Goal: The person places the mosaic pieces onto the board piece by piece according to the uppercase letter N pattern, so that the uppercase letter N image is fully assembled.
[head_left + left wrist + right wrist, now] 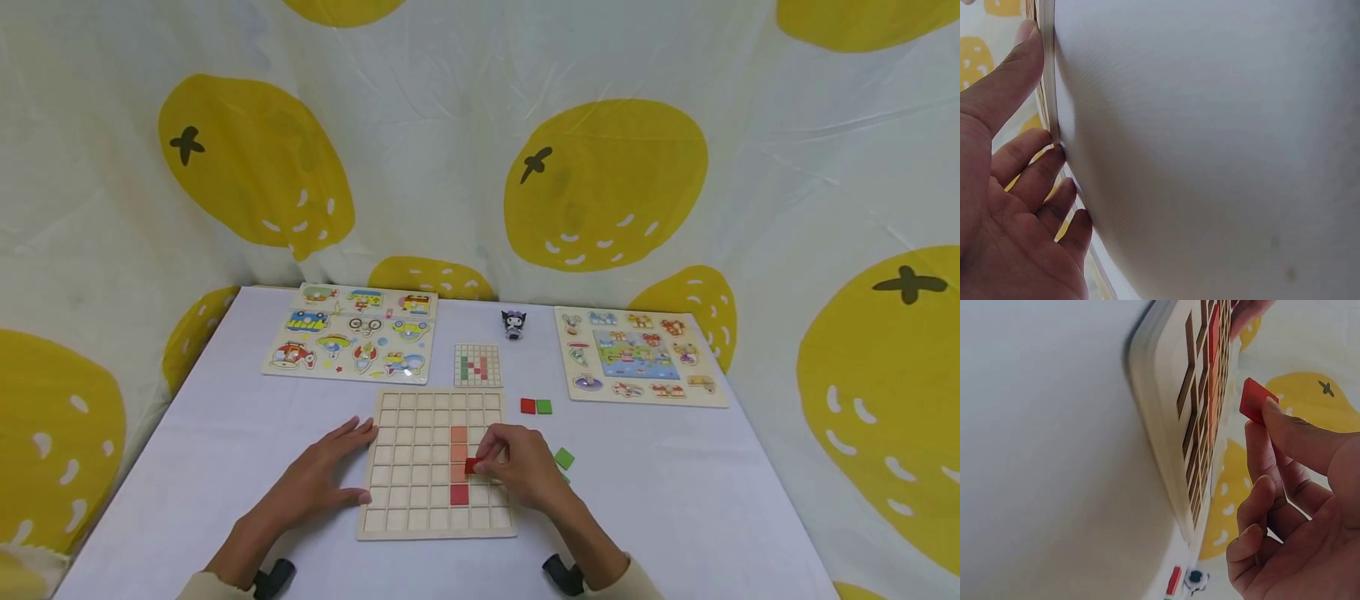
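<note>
A wooden grid board (412, 534) lies on the table, with orange tiles (459, 434) in one column and a red tile (459, 495) in the cell below them. My right hand (519, 463) pinches another red tile (1254, 402) between thumb and fingertips. In the right wrist view this tile is raised off the board; from the head it appears just right of the orange column. My left hand (318, 471) rests at the board's left side, with its thumb (1013, 75) and fingertips against the edge and fingers loosely bent.
Behind the board lies a small pattern card (477, 366). To the right are a red tile (528, 406), a green tile (544, 407) and another green tile (564, 457). Picture puzzles (348, 333) (641, 357) and a small figurine (513, 324) stand farther back.
</note>
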`<action>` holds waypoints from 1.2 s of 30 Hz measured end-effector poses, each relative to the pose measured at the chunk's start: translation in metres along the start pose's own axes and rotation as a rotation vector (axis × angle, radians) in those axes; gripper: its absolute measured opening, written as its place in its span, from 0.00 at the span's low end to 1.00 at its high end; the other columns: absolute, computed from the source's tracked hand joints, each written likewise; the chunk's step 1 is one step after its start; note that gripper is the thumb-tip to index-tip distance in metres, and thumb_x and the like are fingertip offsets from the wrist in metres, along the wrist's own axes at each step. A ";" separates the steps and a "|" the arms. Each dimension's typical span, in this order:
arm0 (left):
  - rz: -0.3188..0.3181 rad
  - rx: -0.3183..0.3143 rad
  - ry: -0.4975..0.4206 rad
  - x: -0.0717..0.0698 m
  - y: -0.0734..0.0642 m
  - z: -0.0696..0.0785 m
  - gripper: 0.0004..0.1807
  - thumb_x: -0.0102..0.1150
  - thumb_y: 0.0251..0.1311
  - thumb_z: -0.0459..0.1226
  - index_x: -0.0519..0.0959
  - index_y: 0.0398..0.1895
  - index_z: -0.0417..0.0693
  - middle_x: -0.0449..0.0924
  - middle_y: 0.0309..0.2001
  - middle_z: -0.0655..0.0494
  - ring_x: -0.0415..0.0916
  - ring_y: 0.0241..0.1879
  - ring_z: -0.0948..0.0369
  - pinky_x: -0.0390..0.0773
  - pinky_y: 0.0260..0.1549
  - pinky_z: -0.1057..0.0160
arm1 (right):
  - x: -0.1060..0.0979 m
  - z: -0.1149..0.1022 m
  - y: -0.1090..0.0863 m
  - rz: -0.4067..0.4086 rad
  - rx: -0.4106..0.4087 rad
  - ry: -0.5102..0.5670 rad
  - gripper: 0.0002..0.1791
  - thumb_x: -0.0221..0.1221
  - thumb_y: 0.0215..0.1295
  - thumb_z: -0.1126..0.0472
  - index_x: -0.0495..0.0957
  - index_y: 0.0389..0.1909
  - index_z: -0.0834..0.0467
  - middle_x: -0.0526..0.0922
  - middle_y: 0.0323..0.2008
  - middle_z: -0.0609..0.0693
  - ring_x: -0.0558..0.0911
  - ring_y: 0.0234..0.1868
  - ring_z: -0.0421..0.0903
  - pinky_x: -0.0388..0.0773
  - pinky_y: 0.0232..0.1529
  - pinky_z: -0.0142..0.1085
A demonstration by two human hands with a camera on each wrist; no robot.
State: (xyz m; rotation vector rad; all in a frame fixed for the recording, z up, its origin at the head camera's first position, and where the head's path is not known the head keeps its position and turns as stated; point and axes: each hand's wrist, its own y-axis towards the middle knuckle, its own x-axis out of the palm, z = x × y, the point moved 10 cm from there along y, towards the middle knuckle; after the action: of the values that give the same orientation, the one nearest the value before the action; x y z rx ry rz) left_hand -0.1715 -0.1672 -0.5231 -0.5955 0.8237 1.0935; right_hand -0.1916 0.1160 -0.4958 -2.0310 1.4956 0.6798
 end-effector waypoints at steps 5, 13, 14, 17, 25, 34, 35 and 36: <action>0.004 0.004 -0.005 0.000 0.000 0.000 0.56 0.86 0.45 0.48 0.69 0.80 0.50 0.66 0.81 0.54 0.58 0.82 0.42 0.67 0.73 0.32 | 0.009 -0.009 0.006 -0.017 -0.008 -0.007 0.11 0.77 0.60 0.60 0.83 0.32 0.46 0.83 0.27 0.39 0.76 0.32 0.41 0.72 0.30 0.31; 0.009 0.009 -0.014 0.000 0.000 0.000 0.56 0.86 0.45 0.48 0.69 0.80 0.50 0.66 0.81 0.54 0.58 0.82 0.41 0.67 0.73 0.31 | 0.025 -0.019 0.014 -0.047 -0.011 -0.024 0.11 0.77 0.60 0.62 0.83 0.31 0.47 0.83 0.27 0.38 0.79 0.34 0.39 0.74 0.36 0.33; 0.007 0.009 -0.016 0.000 0.000 0.000 0.56 0.86 0.45 0.48 0.69 0.80 0.50 0.66 0.81 0.54 0.58 0.82 0.42 0.67 0.73 0.31 | 0.027 -0.020 0.015 -0.044 -0.014 -0.032 0.11 0.77 0.60 0.62 0.82 0.31 0.46 0.83 0.27 0.38 0.79 0.34 0.39 0.75 0.36 0.33; 0.004 0.011 -0.018 0.000 0.001 0.000 0.55 0.86 0.45 0.48 0.69 0.80 0.50 0.66 0.81 0.54 0.58 0.82 0.42 0.67 0.73 0.31 | 0.030 -0.024 0.017 -0.030 -0.029 -0.053 0.11 0.77 0.59 0.61 0.82 0.30 0.47 0.82 0.26 0.38 0.79 0.33 0.38 0.74 0.36 0.33; -0.002 -0.004 -0.021 0.001 0.002 -0.002 0.56 0.86 0.45 0.49 0.69 0.80 0.52 0.65 0.82 0.56 0.57 0.83 0.43 0.67 0.74 0.32 | 0.038 -0.032 0.022 -0.046 -0.036 -0.091 0.10 0.77 0.59 0.62 0.84 0.29 0.48 0.80 0.21 0.39 0.77 0.26 0.37 0.74 0.28 0.31; -0.012 -0.024 -0.012 0.002 0.001 -0.004 0.56 0.86 0.45 0.50 0.68 0.81 0.53 0.64 0.82 0.56 0.56 0.83 0.43 0.66 0.74 0.31 | 0.047 -0.037 0.020 -0.085 -0.058 -0.131 0.10 0.77 0.60 0.62 0.84 0.28 0.49 0.78 0.20 0.40 0.76 0.25 0.38 0.73 0.25 0.31; -0.012 -0.024 -0.013 0.002 0.001 -0.004 0.56 0.86 0.45 0.50 0.68 0.81 0.53 0.65 0.82 0.56 0.56 0.83 0.43 0.66 0.74 0.31 | 0.047 -0.037 0.020 -0.087 -0.059 -0.137 0.10 0.77 0.60 0.62 0.84 0.28 0.49 0.78 0.20 0.40 0.76 0.25 0.38 0.73 0.25 0.31; -0.012 -0.022 -0.011 0.002 0.001 -0.004 0.56 0.86 0.45 0.50 0.68 0.81 0.53 0.65 0.82 0.56 0.56 0.83 0.43 0.66 0.74 0.31 | 0.048 -0.037 0.020 -0.089 -0.061 -0.144 0.10 0.77 0.60 0.61 0.84 0.28 0.49 0.77 0.20 0.40 0.76 0.26 0.38 0.72 0.25 0.31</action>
State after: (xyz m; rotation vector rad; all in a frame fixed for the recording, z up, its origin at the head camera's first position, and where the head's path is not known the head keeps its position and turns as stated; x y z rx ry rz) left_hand -0.1731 -0.1693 -0.5269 -0.6123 0.7985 1.0948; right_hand -0.1952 0.0527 -0.5030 -2.0344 1.3094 0.8254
